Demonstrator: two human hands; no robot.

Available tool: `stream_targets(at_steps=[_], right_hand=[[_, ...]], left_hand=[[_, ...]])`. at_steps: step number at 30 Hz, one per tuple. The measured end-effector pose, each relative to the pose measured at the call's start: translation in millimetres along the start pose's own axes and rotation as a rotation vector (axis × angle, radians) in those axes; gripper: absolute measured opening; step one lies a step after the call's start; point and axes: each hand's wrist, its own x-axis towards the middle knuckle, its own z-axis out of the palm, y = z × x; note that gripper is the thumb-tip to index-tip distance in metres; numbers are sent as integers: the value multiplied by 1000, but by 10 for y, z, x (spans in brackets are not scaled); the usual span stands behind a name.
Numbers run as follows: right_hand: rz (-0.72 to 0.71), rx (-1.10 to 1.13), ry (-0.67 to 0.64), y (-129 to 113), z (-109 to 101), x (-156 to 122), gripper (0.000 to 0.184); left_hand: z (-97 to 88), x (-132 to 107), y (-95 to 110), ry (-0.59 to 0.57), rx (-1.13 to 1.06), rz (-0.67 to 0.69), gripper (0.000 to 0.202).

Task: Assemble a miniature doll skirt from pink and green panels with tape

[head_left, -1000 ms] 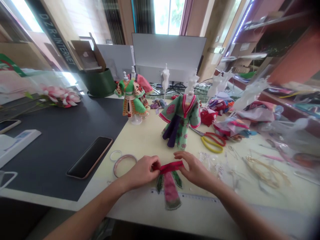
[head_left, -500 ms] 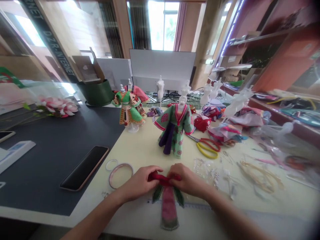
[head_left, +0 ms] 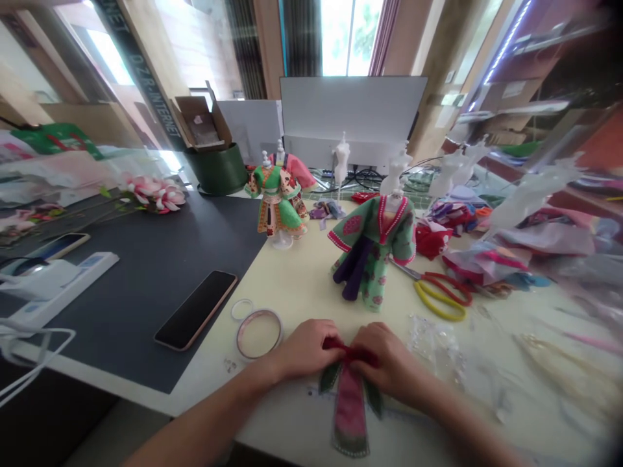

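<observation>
A doll-sized fabric panel (head_left: pixel 348 389) with a crimson band (head_left: pixel 350 352) across its top lies near the front edge of the cream surface (head_left: pixel 302 285). Its long pink strip (head_left: pixel 349 421) and two green leaf-shaped flaps (head_left: pixel 329 378) point toward the person. Both hands are clenched on the band: the left hand (head_left: pixel 304 350) and right hand (head_left: pixel 389 360) close in from either side and pinch it at the middle, hiding most of it. With cloth this small, a firm, even pinch from both sides seems best, keeping the band centred over the strip and the flaps flat and matched. Just beyond the left hand sit a pink-rimmed roll of tape (head_left: pixel 259 334) and a thin ring (head_left: pixel 242 309), with a black phone (head_left: pixel 195 310) further left. Ahead stands a green floral doll dress (head_left: pixel 372 250), with red-and-yellow-handled scissors (head_left: pixel 440 296) to its right. A clear packet (head_left: pixel 435 344) lies beyond the right hand.
</observation>
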Motion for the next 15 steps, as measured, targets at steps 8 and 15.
stream_targets(at_steps=[8, 15], right_hand=[[29, -33, -15, 28, -17, -24, 10], [30, -67, -8, 98, -11, -62, 16]], left_hand=[[-14, -25, -42, 46, -22, -22, 10], [-357, -306, -116, 466, -124, -142, 22]])
